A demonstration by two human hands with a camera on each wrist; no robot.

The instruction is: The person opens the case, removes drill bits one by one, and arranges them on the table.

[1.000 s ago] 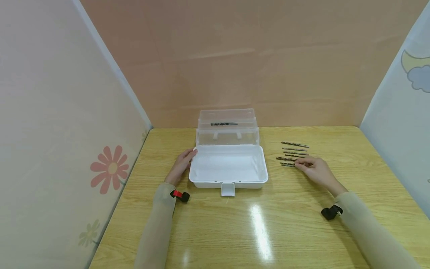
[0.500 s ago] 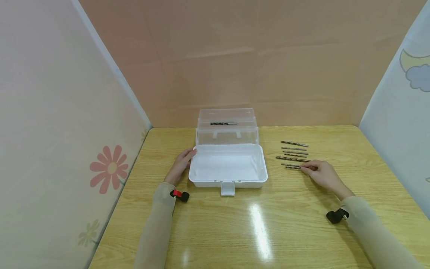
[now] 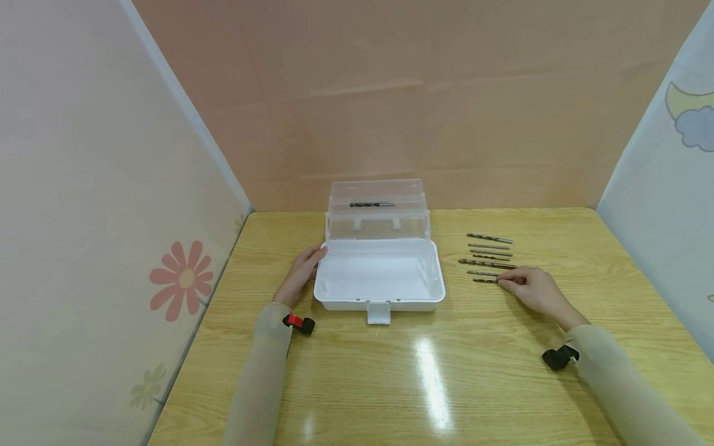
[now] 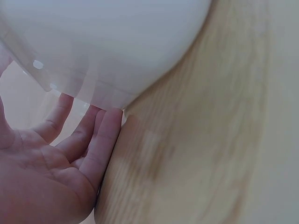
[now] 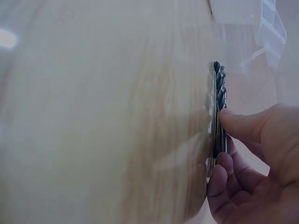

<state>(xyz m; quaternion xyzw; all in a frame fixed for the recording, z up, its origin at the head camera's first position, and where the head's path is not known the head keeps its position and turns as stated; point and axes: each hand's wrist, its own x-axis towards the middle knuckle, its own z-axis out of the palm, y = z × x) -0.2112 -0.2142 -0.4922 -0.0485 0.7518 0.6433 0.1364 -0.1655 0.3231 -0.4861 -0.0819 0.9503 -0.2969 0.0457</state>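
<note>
On the table stands an open white plastic toolbox (image 3: 346, 305), its front latch (image 3: 379, 314) hanging down. My left hand (image 3: 300, 275) holds its left side near the back corner; in the left wrist view, some fingertips reach behind the clear plastic (image 4: 70, 79). To the right, my right hand (image 3: 537, 290) pinches the shank end of a dark twist drill bit (image 3: 484, 281), the nearest in a row. The right wrist view has the thumb on this drill bit (image 5: 221, 95), low along the tabletop. Just beyond it lie a thin drill bit (image 3: 481, 273) and a thick one (image 3: 484, 264).
Farther back in the row are several more drill bits, the farthest (image 3: 488, 238) slightly slanted. Clear trays (image 3: 340, 228) are raised behind the toolbox, with a dark drill bit (image 3: 370, 204) in the upper one. Walls of cloth (image 3: 334, 111) border the wooden table (image 3: 357, 378).
My right hand has moved a little right and toward me, and the pinched drill bit now lies apart from the thin one, at the near end of the row. The left hand stays on the toolbox.
</note>
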